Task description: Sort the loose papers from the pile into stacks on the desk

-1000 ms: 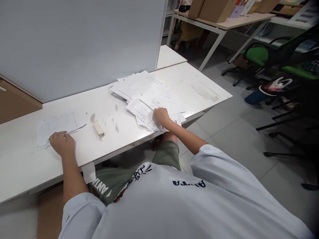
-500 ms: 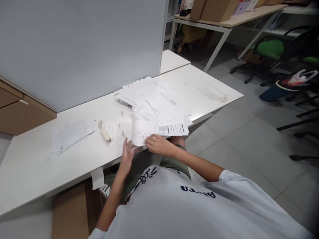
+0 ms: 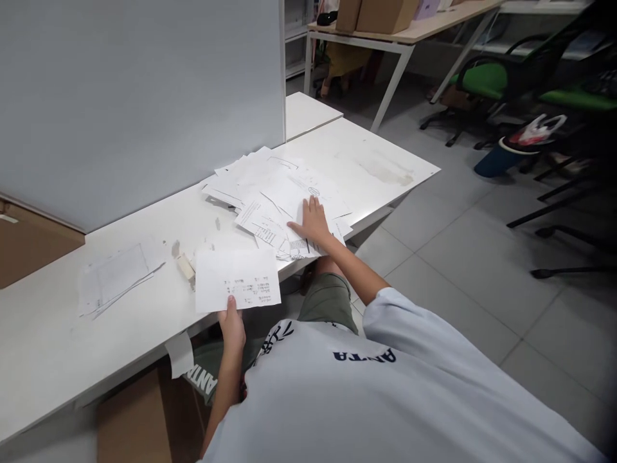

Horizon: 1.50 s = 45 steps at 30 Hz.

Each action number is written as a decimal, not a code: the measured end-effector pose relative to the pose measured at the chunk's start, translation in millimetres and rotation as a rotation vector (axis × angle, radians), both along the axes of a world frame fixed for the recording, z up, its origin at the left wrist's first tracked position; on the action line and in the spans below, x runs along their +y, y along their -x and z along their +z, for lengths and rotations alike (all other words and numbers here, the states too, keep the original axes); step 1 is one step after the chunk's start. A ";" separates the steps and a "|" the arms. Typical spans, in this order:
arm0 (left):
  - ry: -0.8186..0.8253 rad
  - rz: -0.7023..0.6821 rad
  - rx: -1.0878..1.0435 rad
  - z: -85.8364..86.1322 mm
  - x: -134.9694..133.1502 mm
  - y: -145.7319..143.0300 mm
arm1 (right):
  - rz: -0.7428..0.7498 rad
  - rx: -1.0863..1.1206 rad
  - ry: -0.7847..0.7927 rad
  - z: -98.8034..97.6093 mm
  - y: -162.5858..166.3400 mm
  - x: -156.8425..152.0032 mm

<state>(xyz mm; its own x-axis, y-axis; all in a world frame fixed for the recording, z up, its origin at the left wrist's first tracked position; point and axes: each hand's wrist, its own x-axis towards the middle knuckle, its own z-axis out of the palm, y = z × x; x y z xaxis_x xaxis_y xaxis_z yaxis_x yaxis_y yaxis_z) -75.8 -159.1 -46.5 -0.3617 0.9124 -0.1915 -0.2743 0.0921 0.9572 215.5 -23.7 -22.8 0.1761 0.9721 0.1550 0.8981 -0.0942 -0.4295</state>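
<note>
My left hand (image 3: pixel 232 325) pinches the lower edge of a sheet of paper (image 3: pixel 237 273), thumb on top. Some lines of small writing mark the sheet's right half, and it is held at the table's front edge. My right hand (image 3: pixel 313 222) lies with spread fingers on a loose pile of printed papers (image 3: pixel 255 180). Just left of the held sheet is a small cream-coloured block (image 3: pixel 186 267), partly covered by it. Farther left lies a smaller stack of papers (image 3: pixel 113 276).
A grey panel (image 3: pixel 144 90) rises behind the white table (image 3: pixel 48 341). Cardboard boxes stand at the left end (image 3: pixel 33 247) and under the table (image 3: pixel 130 418). To the right are green chairs (image 3: pixel 484 80), a blue bin (image 3: pixel 501 157) and another table (image 3: pixel 400 32).
My left hand has taken hold of a sheet and brought it left, away from the pile. My right hand has moved up from the front edge onto the pile, fingers now spread.
</note>
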 end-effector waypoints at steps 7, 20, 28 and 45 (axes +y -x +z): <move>0.032 0.070 -0.064 -11.2 -15.6 -12.5 | 0.007 -0.136 0.092 -9.2 0.5 6.8; 0.131 0.125 -0.013 -1.0 -11.5 -30.2 | 0.278 -0.113 -0.036 -6.1 24.4 -55.1; 0.105 0.129 0.016 -9.1 -19.0 -27.9 | 0.090 -0.131 -0.011 15.1 26.0 15.3; -0.021 -0.116 -0.337 12.1 -21.4 -33.1 | 0.667 -0.186 -0.313 29.0 101.9 -100.4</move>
